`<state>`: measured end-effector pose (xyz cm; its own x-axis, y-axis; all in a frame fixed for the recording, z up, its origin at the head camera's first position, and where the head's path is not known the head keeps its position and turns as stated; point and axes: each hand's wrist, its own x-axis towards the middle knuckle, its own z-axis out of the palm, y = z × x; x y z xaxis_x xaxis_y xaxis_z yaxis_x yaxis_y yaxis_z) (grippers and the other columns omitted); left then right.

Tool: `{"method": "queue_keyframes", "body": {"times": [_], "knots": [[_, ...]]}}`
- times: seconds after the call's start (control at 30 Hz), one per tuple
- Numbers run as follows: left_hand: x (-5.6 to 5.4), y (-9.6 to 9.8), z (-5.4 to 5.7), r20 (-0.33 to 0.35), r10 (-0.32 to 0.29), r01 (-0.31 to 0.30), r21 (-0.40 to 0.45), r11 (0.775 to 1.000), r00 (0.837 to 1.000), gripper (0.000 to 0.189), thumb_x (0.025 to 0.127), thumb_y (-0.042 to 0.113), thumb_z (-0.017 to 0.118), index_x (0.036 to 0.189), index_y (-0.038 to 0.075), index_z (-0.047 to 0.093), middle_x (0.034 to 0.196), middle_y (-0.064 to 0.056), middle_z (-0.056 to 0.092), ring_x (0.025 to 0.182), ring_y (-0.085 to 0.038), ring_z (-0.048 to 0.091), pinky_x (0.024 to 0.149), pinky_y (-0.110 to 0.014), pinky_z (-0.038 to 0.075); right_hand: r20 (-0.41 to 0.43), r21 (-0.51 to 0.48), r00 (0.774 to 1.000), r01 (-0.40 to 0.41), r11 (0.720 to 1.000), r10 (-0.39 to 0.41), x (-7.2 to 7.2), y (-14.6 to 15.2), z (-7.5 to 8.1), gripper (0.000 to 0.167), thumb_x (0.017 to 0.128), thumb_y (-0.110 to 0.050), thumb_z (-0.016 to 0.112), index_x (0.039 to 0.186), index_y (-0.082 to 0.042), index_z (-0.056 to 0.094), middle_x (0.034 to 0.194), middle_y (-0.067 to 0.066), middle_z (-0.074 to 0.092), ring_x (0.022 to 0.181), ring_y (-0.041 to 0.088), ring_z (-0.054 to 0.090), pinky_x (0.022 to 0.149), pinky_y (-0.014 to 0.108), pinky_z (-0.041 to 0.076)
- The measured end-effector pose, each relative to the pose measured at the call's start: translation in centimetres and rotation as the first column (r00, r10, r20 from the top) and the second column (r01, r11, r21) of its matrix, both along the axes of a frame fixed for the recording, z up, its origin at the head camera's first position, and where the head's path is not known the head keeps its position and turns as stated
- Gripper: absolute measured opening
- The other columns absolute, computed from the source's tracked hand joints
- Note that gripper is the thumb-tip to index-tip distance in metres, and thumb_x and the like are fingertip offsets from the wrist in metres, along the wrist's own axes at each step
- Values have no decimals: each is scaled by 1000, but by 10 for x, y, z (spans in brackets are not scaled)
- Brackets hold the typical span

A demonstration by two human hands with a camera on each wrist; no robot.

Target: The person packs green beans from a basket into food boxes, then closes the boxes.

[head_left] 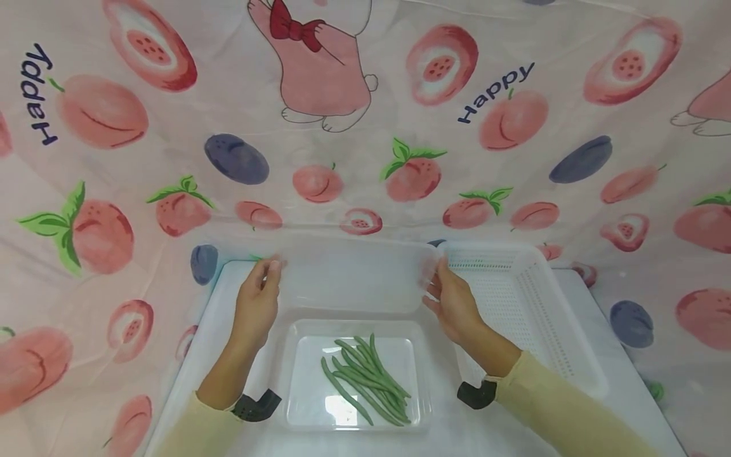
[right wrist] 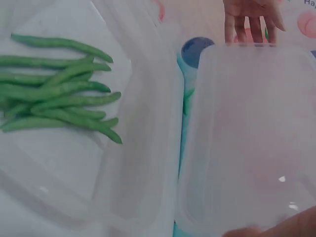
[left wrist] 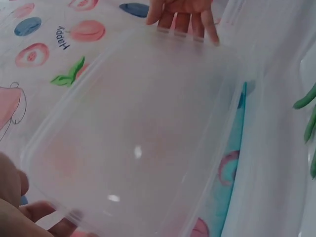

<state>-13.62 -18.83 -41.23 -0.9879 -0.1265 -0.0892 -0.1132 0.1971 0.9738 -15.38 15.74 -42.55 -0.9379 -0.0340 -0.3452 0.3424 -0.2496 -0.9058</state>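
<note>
A frosted, see-through plastic lid [head_left: 354, 273] is held up, tilted, behind a clear plastic container [head_left: 356, 327]. My left hand [head_left: 257, 304] pinches the lid's left end between thumb and fingers. At the other end my right hand [head_left: 457, 301] grips it, with fingers showing through the plastic. The left wrist view has the whole lid [left wrist: 133, 123] spanning the two hands. Several green beans [head_left: 371, 381] lie in a loose bunch inside the uncovered container, most of them slanting the same way.
To the right stands a white perforated basket [head_left: 571, 330], partly behind my right forearm. Both it and the container rest on a white table [head_left: 223, 298]. A peach-printed cloth [head_left: 342, 146] hangs behind the table and around its sides.
</note>
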Motion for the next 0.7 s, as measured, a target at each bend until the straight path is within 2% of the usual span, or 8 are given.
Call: {"method": "queue_keyframes", "body": {"times": [0.07, 0.13, 0.23, 0.3, 0.4, 0.5, 0.63, 0.7], "knots": [[5, 4, -3, -28, 41, -40, 50, 998, 999, 51, 108, 47, 43, 141, 10, 54, 151, -6, 53, 140, -25, 48, 119, -44, 42, -11, -61, 1000, 8, 998, -9, 3, 0, -2, 76, 108, -55, 34, 164, -9, 13, 170, 17, 14, 157, 35, 17, 130, 48, 17], [9, 7, -7, -46, 69, -64, 102, 993, 997, 48, 109, 43, 43, 138, 7, 56, 148, -8, 55, 142, -20, 48, 120, -42, 40, -20, -123, 999, 22, 992, -25, 5, 0, -4, 79, 107, -56, 34, 164, -7, 7, 168, 17, 11, 159, 35, 9, 131, 46, 13], [13, 9, -14, -45, 124, -115, 166, 979, 991, 44, 109, 39, 46, 132, 4, 58, 133, -10, 58, 134, -18, 53, 117, -39, 42, -23, -217, 998, 51, 975, -57, 7, 0, -8, 74, 106, -56, 38, 156, -6, 17, 156, 16, 19, 158, 32, 6, 131, 44, 9], [14, 11, -18, -38, 156, -145, 205, 968, 987, 42, 108, 38, 48, 121, -1, 59, 122, -11, 56, 126, -17, 54, 116, -38, 43, -19, -259, 997, 70, 963, -77, 8, -1, -10, 61, 106, -54, 41, 145, -9, 26, 143, 8, 23, 156, 29, 7, 131, 43, 9], [15, 11, -24, -27, 190, -175, 282, 943, 981, 43, 106, 37, 53, 108, -6, 55, 111, -9, 52, 119, -17, 53, 116, -40, 44, -27, -307, 996, 73, 949, -85, 10, -1, -12, 46, 106, -52, 42, 132, -15, 31, 135, 2, 25, 155, 25, 7, 131, 42, 6], [15, 10, -30, -25, 206, -181, 384, 906, 978, 45, 104, 38, 57, 101, -7, 53, 106, -6, 52, 116, -18, 54, 118, -43, 42, -50, -339, 995, 65, 939, -87, 12, -1, -14, 46, 106, -51, 44, 133, -14, 37, 134, 1, 35, 154, 23, 17, 131, 41, 9], [15, 7, -36, -36, 208, -158, 526, 835, 978, 34, 103, 34, 60, 87, 4, 58, 100, -1, 57, 114, -19, 55, 122, -49, 35, -100, -364, 992, 38, 931, -80, 15, -1, -16, 57, 105, -52, 48, 142, -9, 43, 127, -3, 55, 139, 15, 41, 129, 36, 20], [14, 5, -39, -43, 190, -129, 590, 797, 981, 29, 104, 29, 60, 82, 10, 59, 98, 1, 57, 112, -18, 55, 125, -51, 29, -120, -364, 990, 22, 931, -71, 16, -1, -17, 56, 106, -51, 47, 143, -9, 41, 125, -4, 59, 131, 13, 48, 127, 33, 27]]}}
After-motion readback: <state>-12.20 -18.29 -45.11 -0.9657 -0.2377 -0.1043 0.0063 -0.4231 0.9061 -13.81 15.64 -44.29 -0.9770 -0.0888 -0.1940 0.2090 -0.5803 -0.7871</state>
